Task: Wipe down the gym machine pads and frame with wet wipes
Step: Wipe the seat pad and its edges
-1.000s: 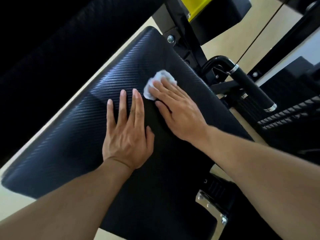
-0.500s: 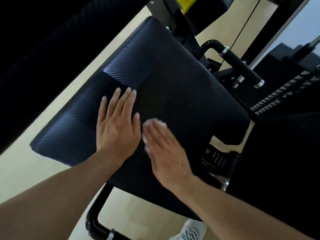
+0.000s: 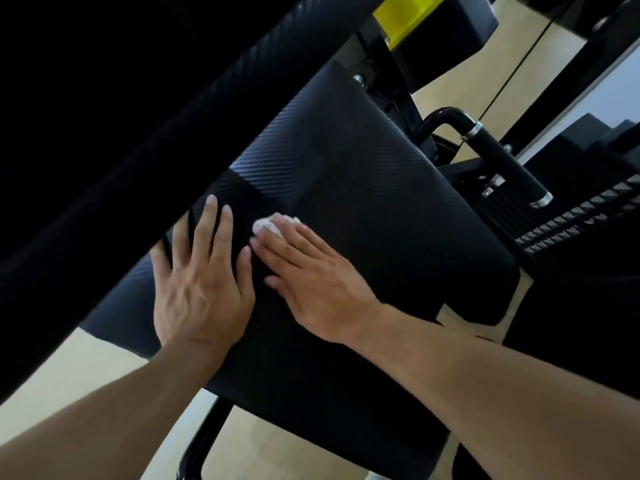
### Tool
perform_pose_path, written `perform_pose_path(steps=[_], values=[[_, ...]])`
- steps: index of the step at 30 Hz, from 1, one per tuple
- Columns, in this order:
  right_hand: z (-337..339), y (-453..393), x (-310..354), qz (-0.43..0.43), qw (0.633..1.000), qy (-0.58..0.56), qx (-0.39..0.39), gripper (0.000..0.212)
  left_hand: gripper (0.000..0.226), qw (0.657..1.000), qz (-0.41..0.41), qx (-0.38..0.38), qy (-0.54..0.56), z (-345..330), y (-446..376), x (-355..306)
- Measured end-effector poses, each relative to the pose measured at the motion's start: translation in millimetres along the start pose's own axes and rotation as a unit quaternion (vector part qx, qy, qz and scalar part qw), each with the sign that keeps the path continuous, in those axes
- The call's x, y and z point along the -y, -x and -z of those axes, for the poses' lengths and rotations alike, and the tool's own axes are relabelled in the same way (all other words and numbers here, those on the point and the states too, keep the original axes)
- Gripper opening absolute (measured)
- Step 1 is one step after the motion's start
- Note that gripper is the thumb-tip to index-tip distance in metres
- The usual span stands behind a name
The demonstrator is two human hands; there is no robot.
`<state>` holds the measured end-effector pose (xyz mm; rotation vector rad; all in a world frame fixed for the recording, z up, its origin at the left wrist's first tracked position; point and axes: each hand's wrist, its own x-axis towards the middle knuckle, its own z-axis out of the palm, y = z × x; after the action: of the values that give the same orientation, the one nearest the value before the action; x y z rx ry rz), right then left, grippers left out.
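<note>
A black seat pad (image 3: 363, 174) with a carbon-weave texture fills the middle of the view. My right hand (image 3: 311, 275) lies flat on it with straight fingers, pressing a crumpled white wet wipe (image 3: 268, 225) that pokes out beyond the fingertips. My left hand (image 3: 202, 282) rests flat on the pad just to the left, fingers spread; its far fingertips are partly hidden by a large dark padded part (image 3: 121, 150) crossing the upper left.
A black handle with chrome rings (image 3: 502, 164) sticks out at the right of the pad, beside a studded footplate (image 3: 581, 220). A yellow part (image 3: 405, 19) sits on the frame at the top. A black frame tube (image 3: 201, 445) runs under the pad over a pale floor.
My right hand slid the wipe from the pad's far end toward me, then a little forward and left again. My left hand stayed flat on the pad. The camera view shifted.
</note>
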<state>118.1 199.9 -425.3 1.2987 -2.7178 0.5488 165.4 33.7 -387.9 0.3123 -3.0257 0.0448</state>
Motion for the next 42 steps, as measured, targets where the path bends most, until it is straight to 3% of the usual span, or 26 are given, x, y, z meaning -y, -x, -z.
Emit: perform_pose_path(steps=[2, 3, 7, 10, 11, 13, 15, 16, 17, 20, 23, 24, 26, 27, 29, 32, 35, 38, 42], values=[[12.0, -0.7, -28.9, 0.049, 0.999, 0.013, 0.007, 0.051, 0.063, 1.000, 0.003, 0.009, -0.006, 0.6, 0.0, -1.6], [14.1, -8.3, -46.2, 0.032, 0.999, 0.016, -0.004, 0.051, 0.063, 1.000, 0.005, 0.011, -0.012, 0.5, -0.5, -1.8], [29.6, -65.1, -90.6, -0.172, 0.981, -0.039, -0.076, 0.059, 0.064, 1.000, 0.012, 0.005, -0.024, -0.1, -1.8, -2.0], [19.2, -90.9, -73.4, -0.244, 0.964, -0.047, -0.091, 0.062, 0.063, 1.000, 0.017, -0.003, -0.015, 0.3, -1.3, -4.6], [15.7, -85.0, -57.6, -0.215, 0.972, -0.019, -0.091, 0.064, 0.063, 1.000, 0.021, -0.003, -0.013, 0.3, -1.1, -5.3], [10.6, -48.4, -22.0, -0.054, 0.998, 0.003, -0.024, 0.069, 0.063, 1.000, 0.024, 0.002, -0.013, 0.3, -1.2, -5.2], [19.7, -9.6, -15.5, 0.072, 0.996, -0.004, 0.060, 0.070, 0.063, 1.000, 0.019, -0.002, -0.015, 0.7, -1.7, -5.3], [27.1, -5.0, -30.2, 0.091, 0.993, 0.009, 0.071, 0.069, 0.062, 1.000, 0.017, -0.007, -0.017, 1.1, -1.5, -5.6], [30.8, -9.2, -50.0, 0.066, 0.995, 0.037, 0.072, 0.067, 0.061, 1.000, 0.016, -0.013, -0.020, 1.6, -1.5, -6.1], [45.4, -56.6, -106.5, -0.171, 0.983, 0.064, -0.004, 0.062, 0.062, 0.999, 0.025, -0.004, -0.029, 2.5, -1.2, -7.4], [48.7, -106.5, -118.9, -0.292, 0.956, -0.029, -0.012, 0.065, 0.064, 0.999, 0.036, 0.018, -0.031, 1.8, 0.0, -7.3], [44.7, -113.9, -105.3, -0.274, 0.961, -0.033, -0.015, 0.063, 0.064, 0.999, 0.036, 0.021, -0.032, 1.5, 0.1, -6.7], [35.3, -104.2, -69.2, -0.102, 0.994, -0.018, -0.020, 0.053, 0.064, 0.999, 0.030, 0.022, -0.038, 0.1, -0.4, -5.5], [31.7, -88.4, -53.9, 0.007, 1.000, -0.014, 0.000, 0.050, 0.064, 0.999, 0.027, 0.022, -0.039, -0.6, -0.3, -4.9], [29.8, -55.5, -48.7, 0.092, 0.993, -0.052, 0.050, 0.054, 0.064, 0.999, 0.026, 0.020, -0.036, -1.1, 0.5, -4.2], [34.8, -45.6, -69.1, 0.024, 0.994, -0.107, -0.026, 0.049, 0.064, 0.999, 0.034, 0.014, -0.031, -0.4, 0.7, -5.7], [35.4, -53.2, -67.9, -0.099, 0.985, -0.065, -0.129, 0.033, 0.064, 0.999, 0.034, 0.016, -0.029, -0.2, 0.2, -6.3], [23.1, -46.9, -54.8, -0.154, 0.976, -0.048, -0.143, 0.036, 0.064, 0.999, 0.035, 0.015, -0.029, 0.3, -0.3, -6.7], [17.5, -39.8, -38.9, -0.148, 0.972, -0.105, -0.149, 0.048, 0.065, 0.999, 0.037, 0.014, -0.028, 1.0, -0.2, -7.8]])
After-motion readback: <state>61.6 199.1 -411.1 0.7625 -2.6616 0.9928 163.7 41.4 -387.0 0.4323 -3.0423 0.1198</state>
